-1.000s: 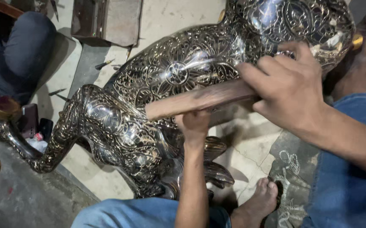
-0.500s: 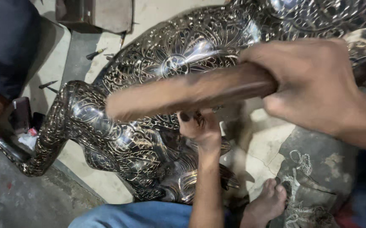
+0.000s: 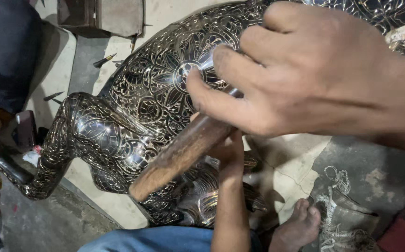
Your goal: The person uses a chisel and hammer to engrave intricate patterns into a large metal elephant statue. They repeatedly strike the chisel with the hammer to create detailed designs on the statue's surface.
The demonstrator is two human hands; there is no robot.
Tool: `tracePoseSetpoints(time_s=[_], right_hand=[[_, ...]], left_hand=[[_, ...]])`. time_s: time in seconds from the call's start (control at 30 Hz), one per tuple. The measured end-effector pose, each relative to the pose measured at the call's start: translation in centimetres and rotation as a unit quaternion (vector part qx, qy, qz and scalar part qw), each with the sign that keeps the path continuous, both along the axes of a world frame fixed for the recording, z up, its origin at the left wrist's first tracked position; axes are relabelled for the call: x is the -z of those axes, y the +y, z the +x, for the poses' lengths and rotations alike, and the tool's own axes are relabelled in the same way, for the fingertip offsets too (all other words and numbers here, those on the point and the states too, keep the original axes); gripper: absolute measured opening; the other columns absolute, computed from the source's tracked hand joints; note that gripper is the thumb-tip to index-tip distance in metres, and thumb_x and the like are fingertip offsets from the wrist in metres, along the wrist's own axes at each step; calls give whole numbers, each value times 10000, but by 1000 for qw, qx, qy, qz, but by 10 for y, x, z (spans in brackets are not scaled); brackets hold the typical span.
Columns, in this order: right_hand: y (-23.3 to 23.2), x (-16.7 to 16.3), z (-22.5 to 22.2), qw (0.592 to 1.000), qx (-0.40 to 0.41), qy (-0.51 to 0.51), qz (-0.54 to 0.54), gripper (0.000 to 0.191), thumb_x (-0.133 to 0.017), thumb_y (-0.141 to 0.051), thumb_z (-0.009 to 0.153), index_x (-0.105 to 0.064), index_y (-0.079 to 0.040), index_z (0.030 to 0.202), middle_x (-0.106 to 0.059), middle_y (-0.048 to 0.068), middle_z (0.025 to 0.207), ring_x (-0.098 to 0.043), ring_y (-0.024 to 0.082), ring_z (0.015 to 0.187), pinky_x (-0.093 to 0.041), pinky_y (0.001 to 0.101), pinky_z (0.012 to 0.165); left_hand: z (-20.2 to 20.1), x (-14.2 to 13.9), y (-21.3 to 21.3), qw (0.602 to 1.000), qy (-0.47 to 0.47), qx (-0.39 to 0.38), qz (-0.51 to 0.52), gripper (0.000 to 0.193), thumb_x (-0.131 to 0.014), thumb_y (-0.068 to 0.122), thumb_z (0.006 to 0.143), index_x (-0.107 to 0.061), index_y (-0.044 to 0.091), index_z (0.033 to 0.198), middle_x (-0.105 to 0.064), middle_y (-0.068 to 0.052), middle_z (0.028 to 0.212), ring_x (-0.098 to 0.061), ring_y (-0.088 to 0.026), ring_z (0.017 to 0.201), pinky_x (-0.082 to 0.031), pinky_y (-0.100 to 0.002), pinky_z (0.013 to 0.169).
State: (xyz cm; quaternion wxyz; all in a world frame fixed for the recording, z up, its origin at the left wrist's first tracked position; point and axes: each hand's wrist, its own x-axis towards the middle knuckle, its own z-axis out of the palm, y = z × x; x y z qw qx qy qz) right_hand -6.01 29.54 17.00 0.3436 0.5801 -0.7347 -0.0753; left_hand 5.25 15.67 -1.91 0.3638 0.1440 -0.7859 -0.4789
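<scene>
A big engraved metal animal figure (image 3: pixel 132 116), all shiny silver with dark floral patterns, was laid out across the floor (image 3: pixel 286 172), running from about 8 o'clock up to 1 o'clock in the view. The right hand (image 3: pixel 300 70) was seen up close at 1 o'clock, fingers curled tight around a wooden handle (image 3: pixel 179 156), which was angled down toward 7 o'clock and lay across the figure's body. What sat at the handle's upper end couldn't be made out, since it was covered by the fingers.

The left hand (image 3: pixel 228 144) was reached up from 6 o'clock and pressed against the underside of the figure, right beside the handle; most of it was hidden, so whether it was spread flat or pinching anything can't be told.

A bare foot (image 3: pixel 300 226) was planted on the floor at 5 o'clock, beside a blue-jeaned knee (image 3: pixel 156 239) at the bottom edge. A few small pointed tools (image 3: pixel 103 59) were scattered on the floor at 11 o'clock, near a dark metal box (image 3: pixel 101 16) at the top edge.
</scene>
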Motion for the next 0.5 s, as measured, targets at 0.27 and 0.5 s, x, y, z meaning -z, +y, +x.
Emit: tracePoseSetpoints(time_s=[0.27,0.5], right_hand=[[-9,16,6,997,-6,-67,28,299,-637,-276,955,-673,-174,1234,-632,13,657,-635,152,599,-491,276,595],[-8,9,15,996,20,-73,-55,147,-677,-292,986,-728,-258,1120,-694,-12,720,-660,109,654,-540,301,738]], left_hand=[[5,12,0,1000,-14,3,9,373,-770,115,882,-632,-38,1193,-721,-139,1113,-708,-202,1010,-572,-334,918],[3,15,0,999,-14,29,34,391,-760,124,893,-609,-24,1223,-704,-131,1136,-691,-201,1031,-558,-339,929]])
